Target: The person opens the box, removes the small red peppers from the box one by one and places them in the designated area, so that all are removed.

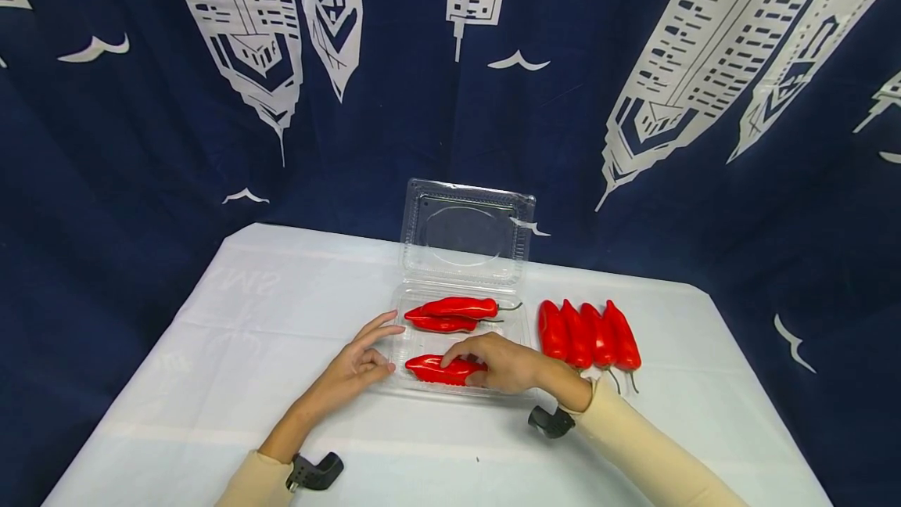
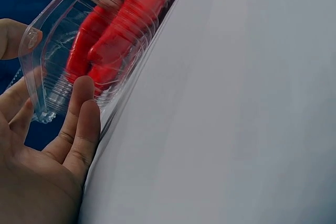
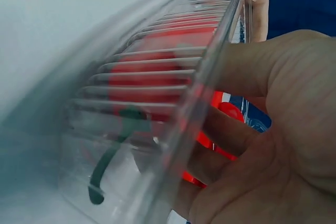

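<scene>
A clear plastic clamshell box point(image 1: 411, 346) stands with its lid point(image 1: 464, 235) raised at the back. Inside it, two red chili peppers point(image 1: 459, 307) lie side by side toward the rear, stems pointing right. My right hand point(image 1: 503, 364) reaches into the front of the box and grips another red chili pepper point(image 1: 425, 368) with thumb and fingers. In the right wrist view, that pepper's green stem point(image 3: 113, 156) shows through the ribbed wall. My left hand point(image 1: 352, 366) rests against the box's left side, fingers extended; in the left wrist view its fingertips point(image 2: 83, 90) touch the clear wall.
Several red peppers point(image 1: 590, 335) lie in a row on the white table point(image 1: 281, 319) right of the box. A dark blue curtain point(image 1: 394, 155) printed with white buildings hangs behind the table. Each wrist wears a black camera mount point(image 1: 317, 472).
</scene>
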{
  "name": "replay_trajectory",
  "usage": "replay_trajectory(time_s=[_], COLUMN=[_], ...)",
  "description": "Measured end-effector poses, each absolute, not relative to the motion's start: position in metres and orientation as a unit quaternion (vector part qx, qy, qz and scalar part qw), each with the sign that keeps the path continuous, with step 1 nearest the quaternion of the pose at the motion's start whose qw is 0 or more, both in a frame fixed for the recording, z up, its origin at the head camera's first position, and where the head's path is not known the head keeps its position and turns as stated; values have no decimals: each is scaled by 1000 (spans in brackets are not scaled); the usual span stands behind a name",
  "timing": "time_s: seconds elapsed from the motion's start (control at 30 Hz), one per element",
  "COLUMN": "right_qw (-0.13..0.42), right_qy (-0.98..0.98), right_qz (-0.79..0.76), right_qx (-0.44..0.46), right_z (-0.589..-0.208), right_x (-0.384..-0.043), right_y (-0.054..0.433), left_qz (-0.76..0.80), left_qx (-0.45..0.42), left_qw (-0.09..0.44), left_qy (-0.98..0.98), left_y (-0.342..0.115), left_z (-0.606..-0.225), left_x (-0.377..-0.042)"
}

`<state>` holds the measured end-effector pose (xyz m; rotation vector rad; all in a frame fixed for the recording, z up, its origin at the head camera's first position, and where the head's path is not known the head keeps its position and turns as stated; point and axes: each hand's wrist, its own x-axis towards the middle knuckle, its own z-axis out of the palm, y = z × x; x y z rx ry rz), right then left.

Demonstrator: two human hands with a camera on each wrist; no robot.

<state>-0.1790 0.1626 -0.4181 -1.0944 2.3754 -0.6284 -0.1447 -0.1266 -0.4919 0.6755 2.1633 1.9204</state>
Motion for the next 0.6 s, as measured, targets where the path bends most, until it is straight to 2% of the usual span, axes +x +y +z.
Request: replay_trajectory(time_s=[0.6], right_qw=[209], right_qy=[868], right_qz=[-230], right_qx=[-388], right_z=[-422], right_x=[-177], right_y=[164], left_qz=[646], left_qx=[229], left_qw=[90], left_qy=[723], left_y=[-126], left_z=[-493], left_x=[-145])
